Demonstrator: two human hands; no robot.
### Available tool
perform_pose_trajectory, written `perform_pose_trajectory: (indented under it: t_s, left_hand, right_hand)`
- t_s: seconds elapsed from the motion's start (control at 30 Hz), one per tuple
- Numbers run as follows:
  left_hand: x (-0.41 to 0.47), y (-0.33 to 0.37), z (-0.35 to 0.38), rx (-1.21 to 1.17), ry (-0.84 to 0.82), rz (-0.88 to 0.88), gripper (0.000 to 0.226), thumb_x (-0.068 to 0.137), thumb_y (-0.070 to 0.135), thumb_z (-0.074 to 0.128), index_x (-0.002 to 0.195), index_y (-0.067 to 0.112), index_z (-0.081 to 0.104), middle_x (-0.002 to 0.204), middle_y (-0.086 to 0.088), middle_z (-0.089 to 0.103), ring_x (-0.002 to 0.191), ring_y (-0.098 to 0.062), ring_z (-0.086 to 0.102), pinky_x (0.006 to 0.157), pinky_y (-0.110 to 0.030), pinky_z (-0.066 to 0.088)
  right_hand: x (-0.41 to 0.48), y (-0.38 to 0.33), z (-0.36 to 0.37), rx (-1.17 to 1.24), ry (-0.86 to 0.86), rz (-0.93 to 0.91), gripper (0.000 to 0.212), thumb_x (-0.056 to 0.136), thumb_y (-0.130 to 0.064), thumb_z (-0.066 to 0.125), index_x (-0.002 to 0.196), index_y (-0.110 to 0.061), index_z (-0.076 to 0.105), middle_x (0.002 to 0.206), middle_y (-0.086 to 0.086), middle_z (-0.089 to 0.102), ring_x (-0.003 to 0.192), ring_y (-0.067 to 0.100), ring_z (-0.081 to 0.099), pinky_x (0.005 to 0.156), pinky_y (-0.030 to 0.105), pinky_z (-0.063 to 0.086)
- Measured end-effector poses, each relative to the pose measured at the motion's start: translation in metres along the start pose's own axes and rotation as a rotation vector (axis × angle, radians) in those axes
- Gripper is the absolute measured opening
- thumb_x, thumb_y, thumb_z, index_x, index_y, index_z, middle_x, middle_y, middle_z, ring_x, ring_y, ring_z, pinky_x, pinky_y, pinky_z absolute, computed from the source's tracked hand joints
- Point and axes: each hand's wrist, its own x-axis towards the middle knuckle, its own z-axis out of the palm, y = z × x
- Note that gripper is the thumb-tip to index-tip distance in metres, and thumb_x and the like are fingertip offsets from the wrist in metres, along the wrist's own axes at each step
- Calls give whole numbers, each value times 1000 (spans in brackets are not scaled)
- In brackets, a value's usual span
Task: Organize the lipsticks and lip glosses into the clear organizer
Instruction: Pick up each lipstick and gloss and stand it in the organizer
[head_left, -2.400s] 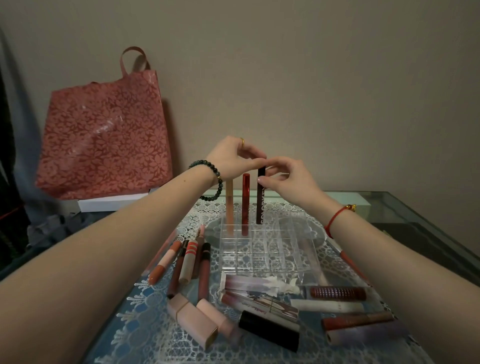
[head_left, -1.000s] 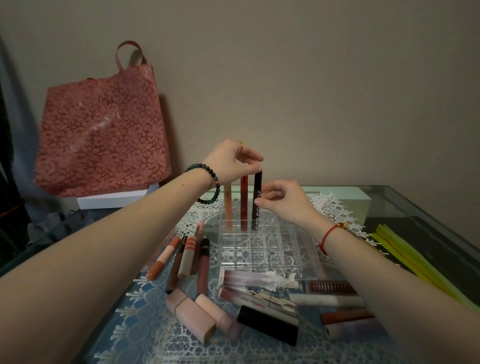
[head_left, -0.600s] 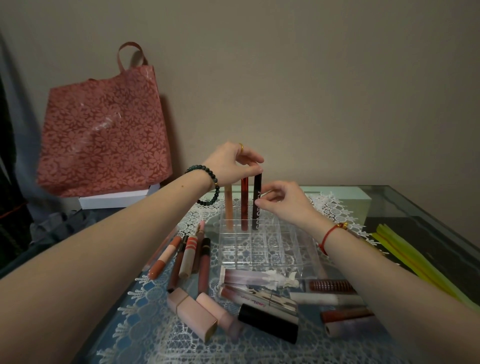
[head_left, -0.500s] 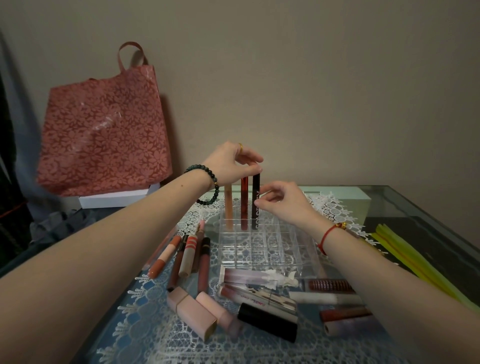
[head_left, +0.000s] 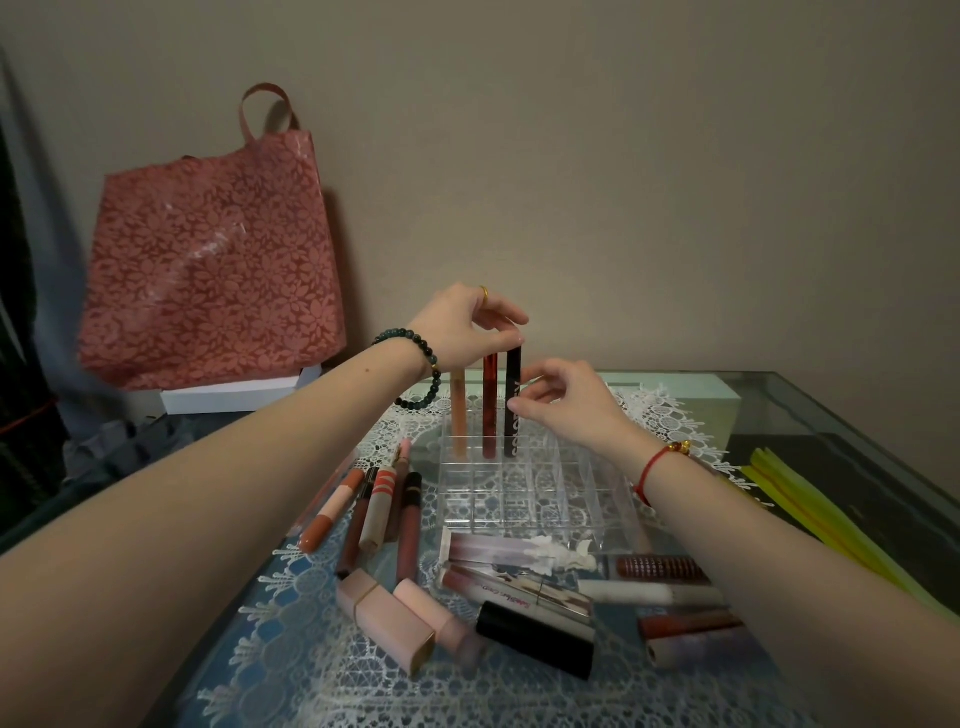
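A clear organizer (head_left: 530, 486) with a grid of slots stands on the lace mat. Three tubes stand upright in its back row: a peach tube (head_left: 457, 410), a red tube (head_left: 489, 408) and a dark tube (head_left: 512, 431). My left hand (head_left: 460, 330) hovers over their tops, its thumb resting on the dark tube's cap. From the right, my right hand (head_left: 569, 405) pinches the dark tube at mid-height between thumb and forefinger. Several loose lip glosses (head_left: 382, 506) lie left of the organizer. Several lipsticks (head_left: 535, 631) lie in front of it.
A pink floral bag (head_left: 213, 270) leans on the wall at the back left, over a white box (head_left: 234, 397). Yellow strips (head_left: 810, 514) lie along the right side of the glass table (head_left: 831, 410). A lace mat (head_left: 322, 675) covers the middle.
The dark tube has sunk lower into its back-row slot. My right hand slid down from the tube's top to its middle. My left hand stayed over the tube tops.
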Motion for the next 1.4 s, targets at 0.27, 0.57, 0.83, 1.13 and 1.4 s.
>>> perform_pose_trajectory:
  t_s: [0.27,0.57,0.83,1.13,1.4]
  left_hand:
    - [-1,2,1,6,7,8,17,81,21,64,98,21,66,85,6,66,87,-3,60,72,0,36]
    - [-2,0,0,8,-4,16,17,82,21,64,98,21,66,89,6,66,87,-3,60,76,-6,40]
    - [-3,-2,-1,25,0,25,21,82,22,64,103,19,65,95,3,67,87,-6,58,77,-8,41]
    - [-20,-14,-13,43,138,-17,50,82,32,63,128,25,46,121,4,56,109,-12,50,88,-24,38]
    - [-65,-43,-40,-33,317,-81,51,82,31,62,129,24,42,116,7,53,108,-11,50,92,-28,40]
  right_hand:
    - [-1,1,-1,-38,18,-12,20,75,-18,72,82,-28,57,72,-8,65,72,9,63,61,16,45]
    - [-2,2,-1,-24,10,-11,20,75,-18,72,86,-27,59,71,-9,66,70,6,62,59,16,43]
    - [-5,0,-1,-26,4,-11,23,75,-18,72,95,-21,59,76,-5,65,74,10,61,68,20,48]
    - [-13,-2,-14,-39,48,-49,40,75,-23,73,110,-25,55,94,-3,64,84,14,61,73,23,50]
    - [-46,-11,-35,11,201,-154,45,74,-21,71,111,-30,47,98,-7,56,80,11,59,70,22,50]
